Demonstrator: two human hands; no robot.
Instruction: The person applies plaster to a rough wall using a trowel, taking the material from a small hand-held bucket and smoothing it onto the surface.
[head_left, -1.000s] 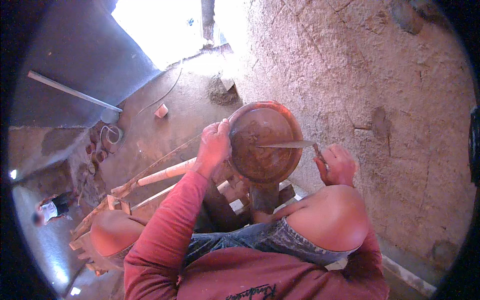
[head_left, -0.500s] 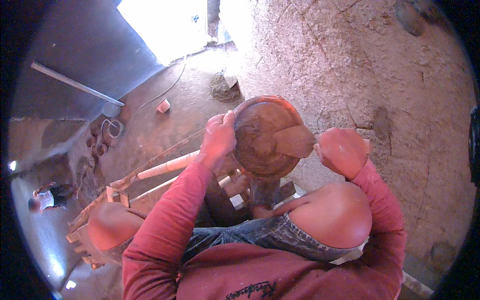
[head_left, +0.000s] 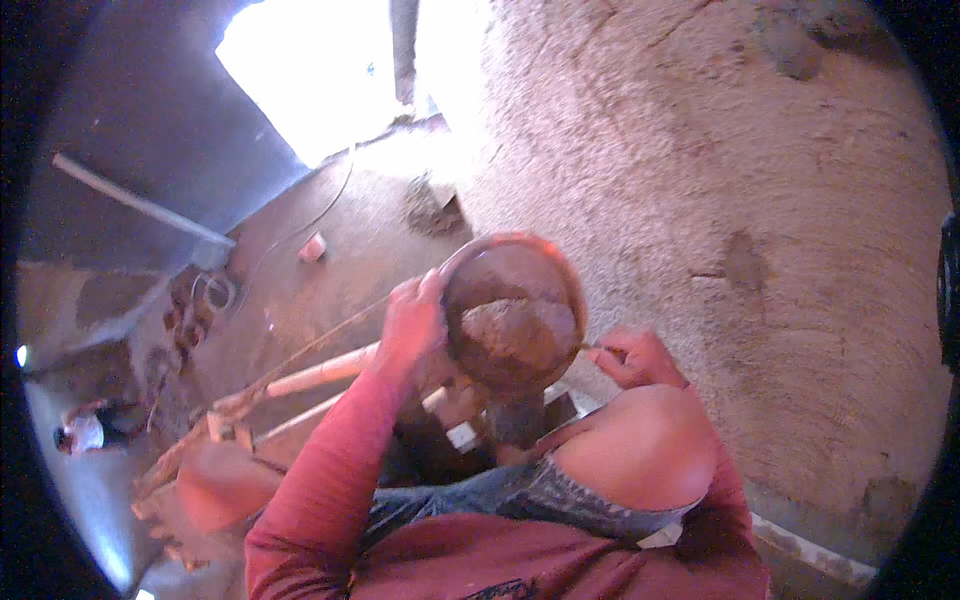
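Bowl gripped by left hand, right hand just beside, clenched on trowel

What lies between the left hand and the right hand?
In the head view, a round basin holding brown, mortar-like material, gripped by the left hand. A thin tool part at the right hand is blurred.

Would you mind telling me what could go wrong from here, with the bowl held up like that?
The bowl might tip or slip, since only the left hand is clearly seen holding it. The right hand, curled close beside the bowl, might knock it. The right knee is bare and near, so anything spilled could land there.
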